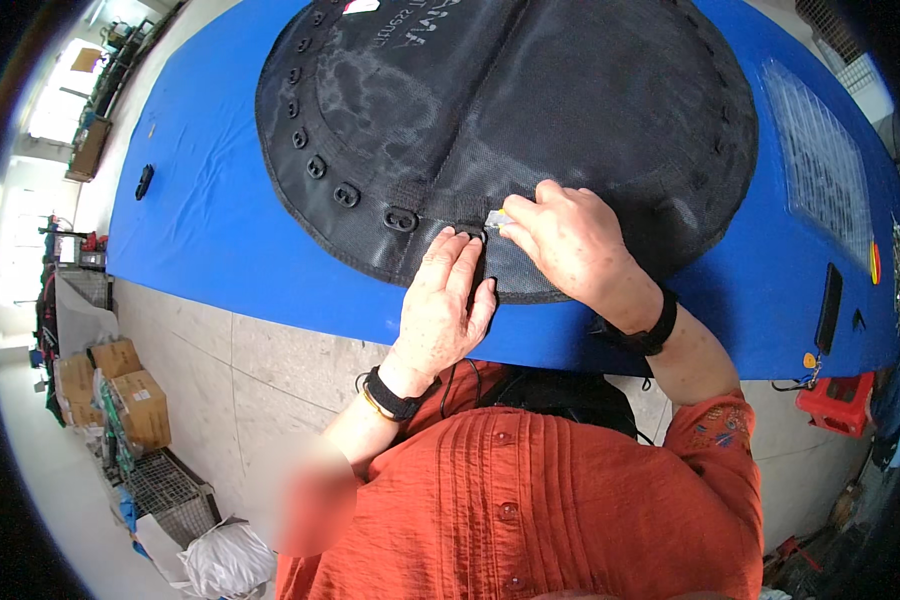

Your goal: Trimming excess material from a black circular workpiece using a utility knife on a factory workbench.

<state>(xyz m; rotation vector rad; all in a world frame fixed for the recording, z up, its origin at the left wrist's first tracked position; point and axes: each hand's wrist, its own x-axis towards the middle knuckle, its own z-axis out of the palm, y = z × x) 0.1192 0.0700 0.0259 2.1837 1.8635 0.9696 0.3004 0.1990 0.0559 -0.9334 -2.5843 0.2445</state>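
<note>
A large round black mesh fabric piece (530,110) with a webbing strap and a row of oval eyelets along its left rim lies on a blue table (210,220). My left hand (445,305) presses flat on the near edge of the fabric, fingers pinching a small black part at the rim. My right hand (570,240) pinches a small silvery-white piece (497,218) against the fabric just beside the left fingertips. Both wrists wear black bands.
A small black clip (144,181) lies at the table's left. On the right are a clear grid tray (820,160), a black flat bar (829,308) and small coloured bits. Cardboard boxes (135,400), wire cages and a white bag stand on the floor at left; a red stool (835,400) at right.
</note>
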